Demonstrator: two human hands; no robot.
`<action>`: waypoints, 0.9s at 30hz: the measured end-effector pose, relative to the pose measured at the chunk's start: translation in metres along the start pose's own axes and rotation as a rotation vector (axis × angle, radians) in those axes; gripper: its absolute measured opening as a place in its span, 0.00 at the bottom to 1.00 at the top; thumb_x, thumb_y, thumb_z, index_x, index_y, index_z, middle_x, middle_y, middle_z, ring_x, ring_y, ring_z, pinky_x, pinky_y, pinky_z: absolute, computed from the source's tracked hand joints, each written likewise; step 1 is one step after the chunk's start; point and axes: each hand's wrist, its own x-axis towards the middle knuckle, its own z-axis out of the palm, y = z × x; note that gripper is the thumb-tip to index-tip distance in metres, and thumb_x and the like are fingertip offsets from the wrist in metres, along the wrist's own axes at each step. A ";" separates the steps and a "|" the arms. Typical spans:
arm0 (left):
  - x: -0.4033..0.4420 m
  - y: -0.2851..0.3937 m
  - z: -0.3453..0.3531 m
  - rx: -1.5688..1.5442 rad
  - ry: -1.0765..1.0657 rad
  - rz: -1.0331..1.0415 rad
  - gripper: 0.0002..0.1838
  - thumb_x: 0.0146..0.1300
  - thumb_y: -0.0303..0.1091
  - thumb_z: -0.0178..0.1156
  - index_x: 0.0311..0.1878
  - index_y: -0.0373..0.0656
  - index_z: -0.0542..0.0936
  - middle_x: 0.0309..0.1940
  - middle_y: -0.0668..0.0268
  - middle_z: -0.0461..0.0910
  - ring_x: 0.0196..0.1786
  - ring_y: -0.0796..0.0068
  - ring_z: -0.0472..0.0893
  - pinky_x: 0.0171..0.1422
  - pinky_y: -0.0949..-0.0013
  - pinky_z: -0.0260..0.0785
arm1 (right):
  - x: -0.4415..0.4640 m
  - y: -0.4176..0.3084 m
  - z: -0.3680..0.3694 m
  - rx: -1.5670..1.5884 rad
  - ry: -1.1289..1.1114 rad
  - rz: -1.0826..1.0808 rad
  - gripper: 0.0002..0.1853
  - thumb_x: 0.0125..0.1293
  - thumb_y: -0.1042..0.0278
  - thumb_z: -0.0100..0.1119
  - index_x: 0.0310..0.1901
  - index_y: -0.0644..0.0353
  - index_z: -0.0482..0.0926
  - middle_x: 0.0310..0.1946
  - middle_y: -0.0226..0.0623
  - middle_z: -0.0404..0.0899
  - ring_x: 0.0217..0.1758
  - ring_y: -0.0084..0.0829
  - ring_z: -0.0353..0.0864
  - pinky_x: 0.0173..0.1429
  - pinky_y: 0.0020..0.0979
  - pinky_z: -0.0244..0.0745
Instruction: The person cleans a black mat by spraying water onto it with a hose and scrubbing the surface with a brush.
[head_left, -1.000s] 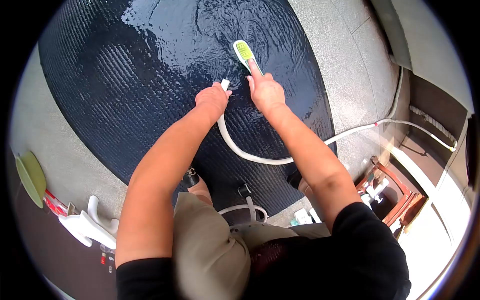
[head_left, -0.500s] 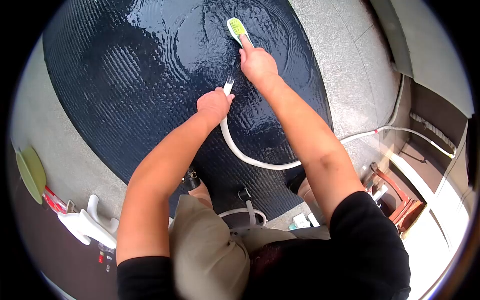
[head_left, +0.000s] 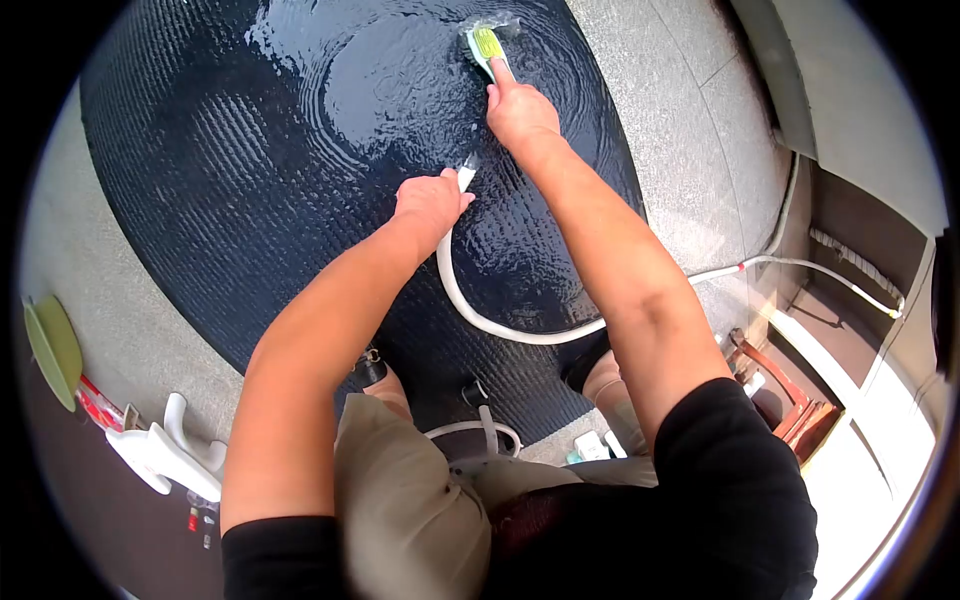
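My left hand (head_left: 431,203) is closed around the end of a white hose (head_left: 462,303), with water coming out of its tip. Ahead and to the right, my right hand (head_left: 522,115) grips a green and white scrubbing brush (head_left: 487,45), one finger stretched along its back. The brush's bristle side faces down on a wet, dark ribbed mat (head_left: 200,200), and water splashes at its far end. Ripples of water spread over the mat around both hands.
The hose runs off right across grey paving (head_left: 690,150) to a wall. A green basin (head_left: 55,350) and white curved plastic pieces (head_left: 165,450) lie at left. Reddish-brown wooden pieces (head_left: 790,400) stand at right. Another hose loop (head_left: 490,430) lies near my feet.
The brush has moved slightly forward and right, and water now splashes around its head. The hose tip has shifted a little to the right.
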 end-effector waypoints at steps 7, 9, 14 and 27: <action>0.016 -0.002 0.007 -0.085 0.056 0.043 0.26 0.70 0.57 0.46 0.45 0.40 0.73 0.32 0.58 0.84 0.39 0.60 0.85 0.43 0.61 0.76 | -0.185 0.089 0.017 -0.050 -0.239 0.113 0.29 0.70 0.56 0.49 0.71 0.30 0.57 0.33 0.52 0.75 0.32 0.52 0.81 0.41 0.49 0.77; 0.016 -0.001 0.011 -0.063 0.065 0.049 0.26 0.70 0.58 0.46 0.44 0.40 0.73 0.31 0.58 0.84 0.37 0.61 0.85 0.41 0.62 0.77 | -0.209 0.102 0.017 -0.059 -0.275 0.132 0.29 0.70 0.56 0.49 0.71 0.30 0.57 0.33 0.52 0.74 0.31 0.52 0.81 0.40 0.48 0.78; 0.023 0.007 0.017 0.012 0.092 0.013 0.27 0.70 0.59 0.45 0.42 0.40 0.73 0.29 0.60 0.84 0.35 0.63 0.86 0.38 0.62 0.78 | -0.091 0.067 0.004 -0.096 -0.108 -0.021 0.27 0.70 0.57 0.48 0.71 0.36 0.58 0.32 0.55 0.77 0.32 0.53 0.81 0.40 0.49 0.77; 0.016 0.010 0.006 -0.015 0.066 -0.004 0.26 0.70 0.58 0.45 0.42 0.40 0.72 0.29 0.59 0.84 0.35 0.61 0.86 0.39 0.62 0.78 | -0.225 0.132 0.015 -0.055 -0.295 0.121 0.30 0.70 0.58 0.48 0.72 0.31 0.54 0.32 0.52 0.75 0.30 0.52 0.80 0.39 0.48 0.78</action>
